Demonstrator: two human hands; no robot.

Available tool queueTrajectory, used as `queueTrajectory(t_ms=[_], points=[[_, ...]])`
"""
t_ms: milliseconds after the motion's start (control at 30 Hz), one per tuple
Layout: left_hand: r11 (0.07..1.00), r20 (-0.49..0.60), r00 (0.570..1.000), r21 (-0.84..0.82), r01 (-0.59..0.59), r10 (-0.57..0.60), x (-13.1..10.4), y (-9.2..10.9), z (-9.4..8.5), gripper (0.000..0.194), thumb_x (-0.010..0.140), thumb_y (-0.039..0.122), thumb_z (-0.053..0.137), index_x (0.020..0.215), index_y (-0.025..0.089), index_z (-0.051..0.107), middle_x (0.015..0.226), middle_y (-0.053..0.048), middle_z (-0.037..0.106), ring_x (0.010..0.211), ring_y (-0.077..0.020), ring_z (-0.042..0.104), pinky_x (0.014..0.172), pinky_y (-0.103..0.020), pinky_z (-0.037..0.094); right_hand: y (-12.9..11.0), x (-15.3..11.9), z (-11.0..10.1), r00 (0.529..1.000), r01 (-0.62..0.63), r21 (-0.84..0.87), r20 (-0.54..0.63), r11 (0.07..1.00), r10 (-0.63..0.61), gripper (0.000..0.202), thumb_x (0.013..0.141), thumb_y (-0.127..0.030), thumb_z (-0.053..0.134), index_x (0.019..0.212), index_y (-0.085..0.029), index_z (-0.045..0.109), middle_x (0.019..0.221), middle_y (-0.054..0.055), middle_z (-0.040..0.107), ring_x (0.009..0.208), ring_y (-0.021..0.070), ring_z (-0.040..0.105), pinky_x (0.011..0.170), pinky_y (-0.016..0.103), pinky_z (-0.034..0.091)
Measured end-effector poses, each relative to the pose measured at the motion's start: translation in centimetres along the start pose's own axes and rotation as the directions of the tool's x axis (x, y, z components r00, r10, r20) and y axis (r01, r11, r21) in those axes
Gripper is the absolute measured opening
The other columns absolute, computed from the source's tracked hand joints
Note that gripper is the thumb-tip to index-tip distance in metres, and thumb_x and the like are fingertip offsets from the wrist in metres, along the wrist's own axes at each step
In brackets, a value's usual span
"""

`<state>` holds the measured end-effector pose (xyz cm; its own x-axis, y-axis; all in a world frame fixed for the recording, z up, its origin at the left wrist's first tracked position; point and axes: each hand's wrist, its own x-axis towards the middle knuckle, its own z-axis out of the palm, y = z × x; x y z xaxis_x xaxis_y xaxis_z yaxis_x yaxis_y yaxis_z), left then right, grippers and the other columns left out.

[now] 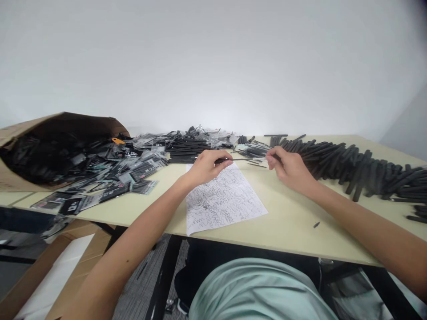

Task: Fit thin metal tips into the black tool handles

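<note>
My left hand (213, 166) is closed around a short black pen barrel (223, 160), thumb and fingers pinching it above a sheet of paper. From it a slim pen refill (242, 159) stretches right towards my right hand (283, 164). The fingers of that hand are pinched at the refill's far end; the exact contact is too small to see. Under my left hand lies the white paper (223, 204), covered with black scribbles. Just behind the gap between my hands is a loose bunch of thin refills (255, 149).
A long heap of black foam-like sticks (353, 166) runs along the right. Black sticks (187, 149) and plastic packets (147, 166) lie left of centre. An open cardboard box (63, 151) spills dark packets. A small black piece (316, 225) rests near the table's front edge (283, 249).
</note>
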<state>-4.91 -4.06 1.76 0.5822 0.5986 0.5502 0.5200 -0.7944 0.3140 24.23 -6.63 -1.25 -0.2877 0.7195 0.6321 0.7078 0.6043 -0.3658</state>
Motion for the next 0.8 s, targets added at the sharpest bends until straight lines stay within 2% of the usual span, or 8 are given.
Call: queueTrajectory(t_ms=[100,233,467,800], points=[[0.999,0.009,1.0,-0.02,-0.028,0.028,0.0,0.2,0.1,0.021,0.098,0.035,0.057,0.105,0.023,0.073,0.102,-0.004,0.077,0.086,-0.0159,0.069,0.07,-0.027,0.048,-0.2,0.0,0.2,0.995,0.01,0.045,0.102,0.999,-0.015,0.012,0.099,-0.026,0.042,0.094,-0.022,0.053,0.068,-0.001,0.065,0.056,0.0151,0.055,0.063,0.028,0.039],[0.997,0.083,0.993,-0.033,-0.076,0.079,0.0,0.6,0.4,0.022,0.098,0.035,0.058,0.108,0.022,0.073,0.106,-0.004,0.077,0.093,-0.0172,0.071,0.079,-0.028,0.051,-1.0,-0.2,0.8,0.979,0.022,0.042,0.203,0.999,-0.03,0.015,0.1,-0.03,0.041,0.095,-0.022,0.054,0.068,0.0,0.063,0.055,0.0156,0.053,0.06,0.028,0.037],[0.993,0.121,0.986,-0.031,-0.116,0.119,-0.1,0.9,0.7,0.022,0.099,0.035,0.058,0.108,0.022,0.073,0.106,-0.004,0.077,0.094,-0.0172,0.071,0.082,-0.029,0.051,-1.7,-0.4,1.0,0.977,0.025,0.079,0.207,0.997,-0.041,0.017,0.1,-0.03,0.042,0.09,-0.022,0.054,0.066,0.0,0.063,0.055,0.0154,0.053,0.06,0.028,0.037],[0.994,0.139,0.984,0.012,-0.113,0.11,-0.1,1.1,0.6,0.021,0.099,0.034,0.056,0.101,0.021,0.072,0.095,-0.003,0.076,0.08,-0.0147,0.068,0.072,-0.027,0.047,-1.8,-0.4,1.0,0.969,0.043,0.081,0.24,0.996,-0.061,0.021,0.101,-0.034,0.041,0.092,-0.022,0.056,0.065,0.0,0.062,0.054,0.0154,0.052,0.06,0.028,0.036]])
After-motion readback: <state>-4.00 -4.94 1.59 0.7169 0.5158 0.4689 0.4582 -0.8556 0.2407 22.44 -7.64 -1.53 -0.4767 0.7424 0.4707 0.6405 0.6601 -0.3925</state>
